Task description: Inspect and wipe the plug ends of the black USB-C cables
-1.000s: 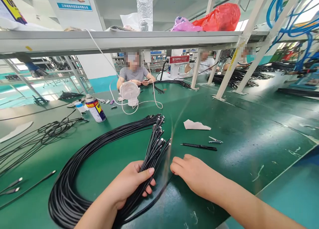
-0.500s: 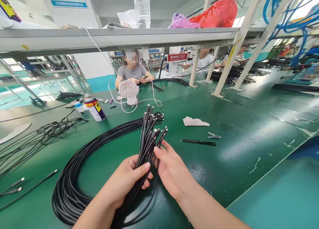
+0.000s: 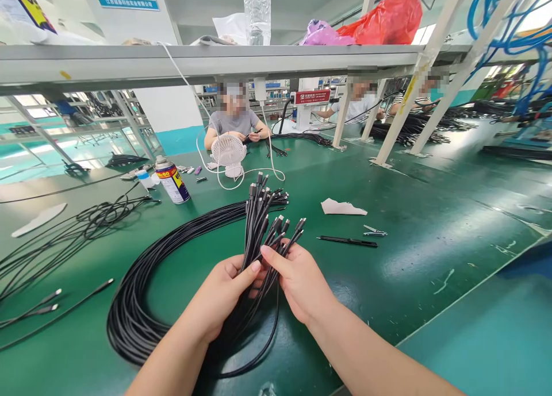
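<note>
A thick bundle of black USB cables (image 3: 142, 287) lies in a loop on the green tabletop, its near end raised in my hands. My left hand (image 3: 230, 287) is closed around the bundle just below the connectors, thumb across the front. From the right, my right hand (image 3: 297, 275) pinches several of the cables between thumb and fingers, and their connector ends fan out to the right of the others. The metal plug tips point up and away from me. The loop's other end, also with connectors, rests on the table behind the raised ends.
Loose black cables (image 3: 103, 215) lie at the left. A spray can (image 3: 172, 180) and a small white fan (image 3: 229, 154) stand farther back. A pen (image 3: 348, 242), nail clippers (image 3: 374, 231) and a paper scrap (image 3: 344, 207) lie right of centre. Across the table a person (image 3: 233, 123) handles cables.
My right hand has closed on several cables and spread their ends to the right, apart from the rest. My left hand keeps its grip. The view has shifted slightly.
</note>
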`<state>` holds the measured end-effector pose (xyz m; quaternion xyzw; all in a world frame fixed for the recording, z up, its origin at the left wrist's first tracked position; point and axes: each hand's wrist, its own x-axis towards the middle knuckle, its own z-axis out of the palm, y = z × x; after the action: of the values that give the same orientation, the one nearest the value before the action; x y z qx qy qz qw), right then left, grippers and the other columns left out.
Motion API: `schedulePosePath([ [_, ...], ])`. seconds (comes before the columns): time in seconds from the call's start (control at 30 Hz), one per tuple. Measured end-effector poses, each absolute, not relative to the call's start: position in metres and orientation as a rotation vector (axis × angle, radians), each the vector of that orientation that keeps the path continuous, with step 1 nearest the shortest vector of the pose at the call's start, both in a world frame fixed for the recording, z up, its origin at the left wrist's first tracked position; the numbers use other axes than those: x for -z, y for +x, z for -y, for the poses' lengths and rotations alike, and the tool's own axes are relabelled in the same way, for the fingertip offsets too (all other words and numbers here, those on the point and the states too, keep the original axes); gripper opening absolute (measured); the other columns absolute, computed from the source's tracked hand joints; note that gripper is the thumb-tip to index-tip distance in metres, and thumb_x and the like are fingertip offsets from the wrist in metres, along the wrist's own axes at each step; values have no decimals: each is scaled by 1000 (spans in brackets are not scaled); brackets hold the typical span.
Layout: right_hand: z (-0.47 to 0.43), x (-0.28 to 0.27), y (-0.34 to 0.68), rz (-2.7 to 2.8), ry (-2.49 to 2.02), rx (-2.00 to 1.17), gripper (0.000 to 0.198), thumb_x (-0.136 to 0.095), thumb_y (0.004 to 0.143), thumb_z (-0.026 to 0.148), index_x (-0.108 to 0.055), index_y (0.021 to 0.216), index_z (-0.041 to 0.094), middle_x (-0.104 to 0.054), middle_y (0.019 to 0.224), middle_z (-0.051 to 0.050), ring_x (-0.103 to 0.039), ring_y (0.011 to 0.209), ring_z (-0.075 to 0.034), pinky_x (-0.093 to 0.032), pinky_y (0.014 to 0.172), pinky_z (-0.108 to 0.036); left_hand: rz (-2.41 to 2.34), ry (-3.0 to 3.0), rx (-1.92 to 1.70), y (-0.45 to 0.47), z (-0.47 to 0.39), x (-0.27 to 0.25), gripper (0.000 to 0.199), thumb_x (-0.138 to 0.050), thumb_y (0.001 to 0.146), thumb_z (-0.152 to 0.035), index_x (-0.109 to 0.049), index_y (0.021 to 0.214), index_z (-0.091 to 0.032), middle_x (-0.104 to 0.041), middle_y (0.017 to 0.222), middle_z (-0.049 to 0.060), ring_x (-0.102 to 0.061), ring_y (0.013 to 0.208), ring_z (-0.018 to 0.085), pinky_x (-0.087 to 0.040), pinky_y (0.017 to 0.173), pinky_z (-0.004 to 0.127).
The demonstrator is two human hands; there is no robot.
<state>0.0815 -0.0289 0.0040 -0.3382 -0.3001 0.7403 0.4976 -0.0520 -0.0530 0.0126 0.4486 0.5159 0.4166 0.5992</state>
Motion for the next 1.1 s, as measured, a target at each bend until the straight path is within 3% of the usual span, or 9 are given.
schedulePosePath([
  [0.17,30,4,81,653,-780,-1823,51,-91,54,41,-57,86,18,-63,70,3,-58,65,-14,-51,62,-32,-1300,1089,-981,-53,51,-11,40,-72,76,-50,-68,92,-14,-68,76,3,-61,71,15,-49,66,26],
  [0.27,34,5,84,641,-785,-1842,45,-88,58,43,-58,81,18,-63,73,3,-56,67,-12,-48,68,-29,-1379,1148,-1001,-58,49,-11,35,-67,80,-49,-64,88,-15,-69,77,3,-63,70,16,-51,71,29],
  [0.37,40,6,93,780,-769,-1881,40,-89,61,38,-60,78,17,-65,75,2,-59,75,-12,-46,77,-27,-1471,1222,-1033,-62,47,-15,35,-62,82,-51,-56,73,-17,-57,60,-3,-53,54,12,-46,61,26],
  [0.43,44,9,97,904,-635,-1984,37,-83,68,45,-62,81,17,-65,67,1,-61,69,-13,-47,80,-31,-1507,1241,-978,-62,45,-18,34,-59,82,-51,-55,77,-18,-49,53,-7,-46,49,11,-41,54,24],
  [0.53,44,13,97,1044,-433,-2098,40,-67,82,57,-63,79,17,-62,55,1,-59,56,-14,-51,75,-38,-1651,1389,-736,-57,39,-15,30,-52,83,-48,-58,87,-18,-54,58,-4,-51,54,14,-41,53,25],
  [0.6,39,11,95,1211,-448,-2026,45,-61,85,60,-63,74,17,-62,58,-1,-61,58,-15,-52,72,-36,-1773,1522,-571,-54,32,-8,26,-51,83,-43,-57,78,-18,-61,64,0,-57,60,17,-42,55,26],
  [0.7,25,-1,93,1528,-561,-1823,48,-58,85,61,-62,69,16,-62,66,-2,-61,67,-15,-50,71,-30,-1893,1608,-468,-53,22,3,17,-57,80,-33,-54,69,-20,-64,64,3,-60,63,20,-40,57,27],
  [0.9,-6,-21,102,2138,-639,-1591,26,-70,78,40,-62,66,18,-56,64,2,-52,67,-13,-42,68,-26,-2092,1745,-295,-53,21,5,7,-58,78,-18,-52,78,-20,-69,81,9,-63,72,24,-36,60,30],
  [1.1,-14,9,104,1967,-611,-1721,31,-67,79,45,-67,62,20,-57,62,1,-51,62,-14,-39,59,-26,-2176,1803,-275,-49,21,9,13,-41,93,-24,-51,85,-20,-69,87,11,-65,79,24,-40,65,30],
])
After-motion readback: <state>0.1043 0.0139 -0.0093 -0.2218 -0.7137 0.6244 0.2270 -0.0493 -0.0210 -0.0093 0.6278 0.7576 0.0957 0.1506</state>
